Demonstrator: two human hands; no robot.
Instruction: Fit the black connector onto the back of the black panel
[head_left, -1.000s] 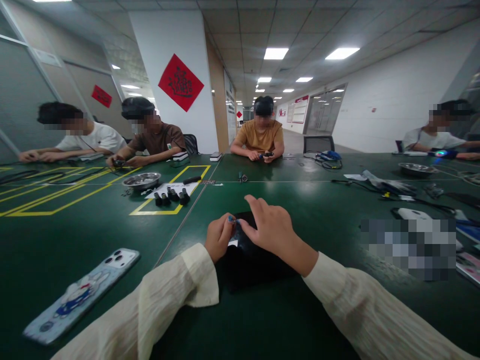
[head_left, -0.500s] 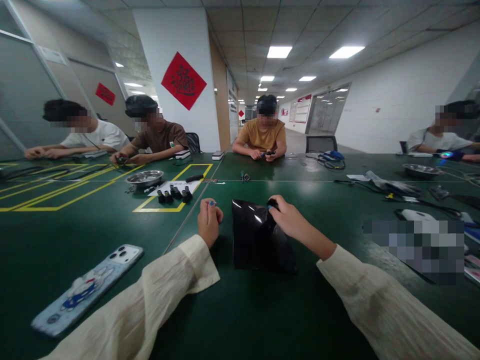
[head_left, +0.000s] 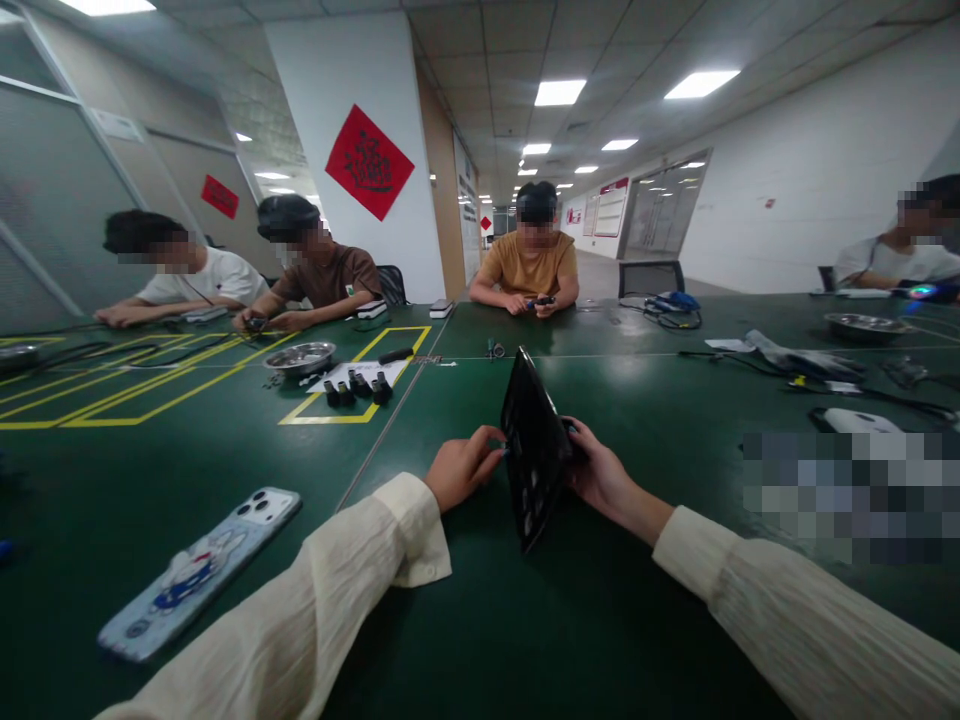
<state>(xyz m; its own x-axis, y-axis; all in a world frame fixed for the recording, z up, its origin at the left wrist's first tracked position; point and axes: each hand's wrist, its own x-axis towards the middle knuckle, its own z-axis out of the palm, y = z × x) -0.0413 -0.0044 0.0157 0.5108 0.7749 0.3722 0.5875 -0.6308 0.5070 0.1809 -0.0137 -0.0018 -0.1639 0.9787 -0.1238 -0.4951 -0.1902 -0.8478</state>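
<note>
A glossy, flat black panel [head_left: 534,465] is tilted nearly upright above the table, edge-on to me. My right hand [head_left: 600,468] is closed at its right side, gripping a dark part there that is mostly hidden. On the panel's left face, paler patches show. My left hand [head_left: 466,466] has its thumb and index finger pinched against that left face; whatever lies between the fingertips is too small to make out. Left of my left forearm, a phone in a pale blue cartoon case [head_left: 199,575] rests on the green table [head_left: 420,640].
Several black cylindrical parts [head_left: 360,387] stand on white paper near a metal bowl [head_left: 300,357]. Yellow tape marks the table's left side. Cables and a plastic bag [head_left: 799,360] lie to the right, near another bowl [head_left: 866,327]. Co-workers sit around the table, one opposite me [head_left: 529,265].
My right hand has turned the panel from lying slanted to nearly upright, its left face now towards my left hand. My left hand has moved right, from beside the panel to touching it.
</note>
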